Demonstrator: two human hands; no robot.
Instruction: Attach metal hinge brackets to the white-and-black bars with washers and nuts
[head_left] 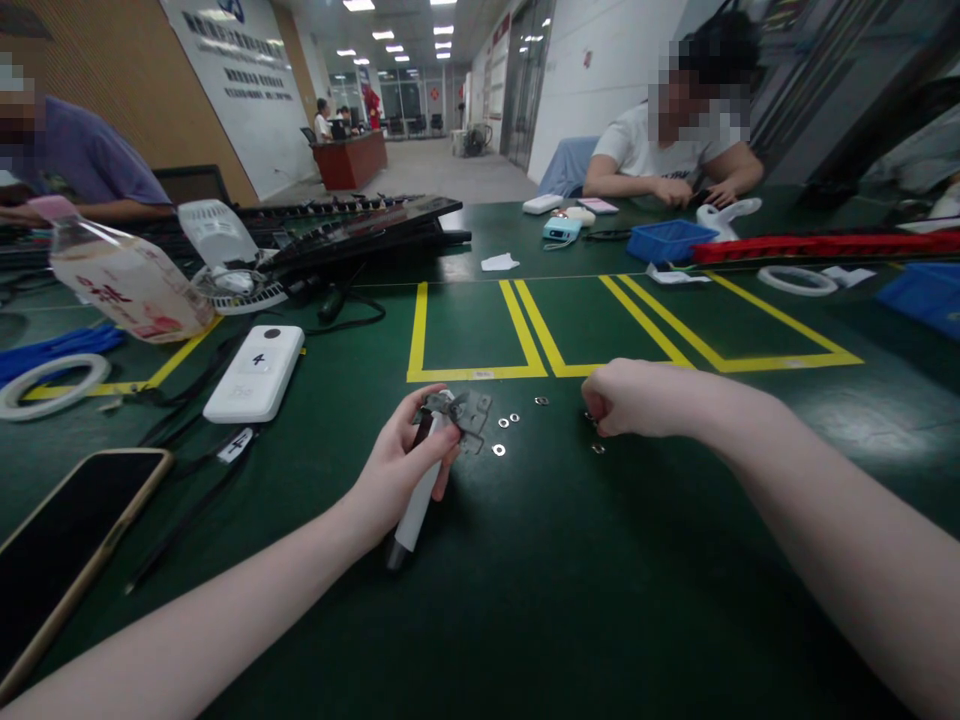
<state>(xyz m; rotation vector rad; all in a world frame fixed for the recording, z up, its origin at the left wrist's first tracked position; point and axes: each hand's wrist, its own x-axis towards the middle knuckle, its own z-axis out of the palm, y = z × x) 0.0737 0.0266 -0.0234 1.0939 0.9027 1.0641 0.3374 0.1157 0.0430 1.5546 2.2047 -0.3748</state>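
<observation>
My left hand (pixel 401 460) is wrapped round a white pen-shaped tool (pixel 418 505) with a dark end, which slants down toward me. Held by the same hand, at the thumb and fingertips, is a small grey metal bracket (pixel 472 410). My right hand (pixel 637 395) is on the green table with its fingers pinched together. A small shiny piece shows by its fingertips, though the fingers mostly hide what they hold. Several small metal rings, like washers (pixel 499 450), lie between my hands, and another ring (pixel 598 449) lies just below my right hand.
Yellow tape outlines (pixel 480 374) mark the table ahead. At left are a phone (pixel 67 540), a white power bank (pixel 255 375), a tape roll (pixel 52 388) and a leaning bottle (pixel 127 270). Blue trays (pixel 667 241) stand at right. Two people sit across the table.
</observation>
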